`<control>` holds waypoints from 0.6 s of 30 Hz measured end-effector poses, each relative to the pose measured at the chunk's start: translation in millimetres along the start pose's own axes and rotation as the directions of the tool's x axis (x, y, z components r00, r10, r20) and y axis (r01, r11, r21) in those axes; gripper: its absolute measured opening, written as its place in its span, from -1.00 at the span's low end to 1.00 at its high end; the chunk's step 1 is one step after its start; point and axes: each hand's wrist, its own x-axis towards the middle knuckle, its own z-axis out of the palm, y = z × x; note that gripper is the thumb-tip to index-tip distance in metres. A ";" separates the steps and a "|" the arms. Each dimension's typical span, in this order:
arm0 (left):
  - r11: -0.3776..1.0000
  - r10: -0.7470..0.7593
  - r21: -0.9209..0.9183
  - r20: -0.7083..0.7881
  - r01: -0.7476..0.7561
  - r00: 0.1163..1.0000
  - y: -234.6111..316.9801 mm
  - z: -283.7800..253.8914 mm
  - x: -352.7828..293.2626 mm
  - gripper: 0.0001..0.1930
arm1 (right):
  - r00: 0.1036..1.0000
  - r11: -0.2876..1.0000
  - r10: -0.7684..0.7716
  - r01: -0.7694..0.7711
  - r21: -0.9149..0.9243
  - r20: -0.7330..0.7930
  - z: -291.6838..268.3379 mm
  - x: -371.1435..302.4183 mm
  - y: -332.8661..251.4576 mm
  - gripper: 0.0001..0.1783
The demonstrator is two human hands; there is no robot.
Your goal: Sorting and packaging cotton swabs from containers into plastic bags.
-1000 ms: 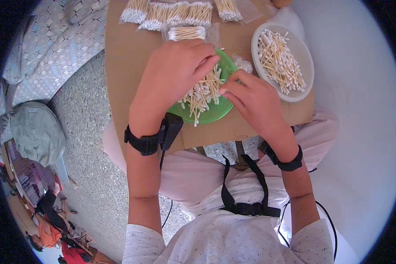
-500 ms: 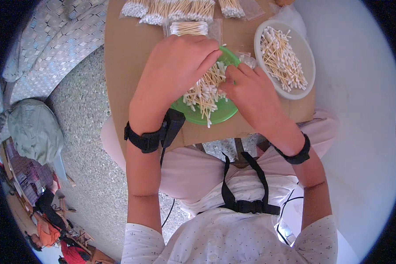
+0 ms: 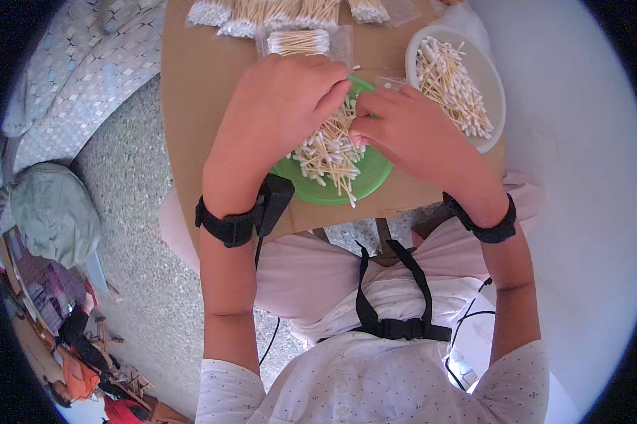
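Observation:
Wooden cotton swabs with white tips (image 3: 329, 155) lie in a loose heap in a green bowl (image 3: 371, 185), some poking over its near rim. My left hand (image 3: 283, 95) curls over the bowl's far left side, its fingers closed; whatever is inside them is hidden. From the right, my right hand (image 3: 410, 127) reaches over the bowl with thumb and fingers pinched at the heap's edge. Swab tips show close by its fingertips, but what the pinch holds cannot be made out. Just beyond my left hand, a clear plastic bag (image 3: 341, 48) lies under or around a neat row of swabs (image 3: 297, 42).
A white bowl (image 3: 501, 106) of loose swabs stands at the right beside the pale wall (image 3: 573, 177). Bundles of swabs (image 3: 283, 13) line the far side of the brown tabletop (image 3: 202, 92). Two people, one in orange (image 3: 79, 374), are at the far lower left.
My right hand has turned, its wrist moving right and its fingertips slightly left. My left hand stays closed in nearly the same place. The view has shifted a little.

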 end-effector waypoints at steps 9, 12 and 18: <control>0.943 -0.042 -0.329 0.024 0.048 0.999 13.3 -7.4 0.6 -0.72 | 0.904 0.823 0.181 0.076 0.564 -0.387 -15.6 -12.8 -7.5 -0.89; 0.881 -0.028 -0.466 0.113 0.078 0.993 16.7 -13.2 -0.6 -0.68 | 0.918 0.269 0.365 0.055 0.962 -0.155 -17.6 -20.9 -18.2 -0.90; 0.744 -0.017 -0.642 0.260 0.186 0.965 28.6 -17.4 0.6 -0.70 | 0.743 0.169 0.619 0.191 0.967 -0.255 -9.2 -15.3 -20.6 -0.87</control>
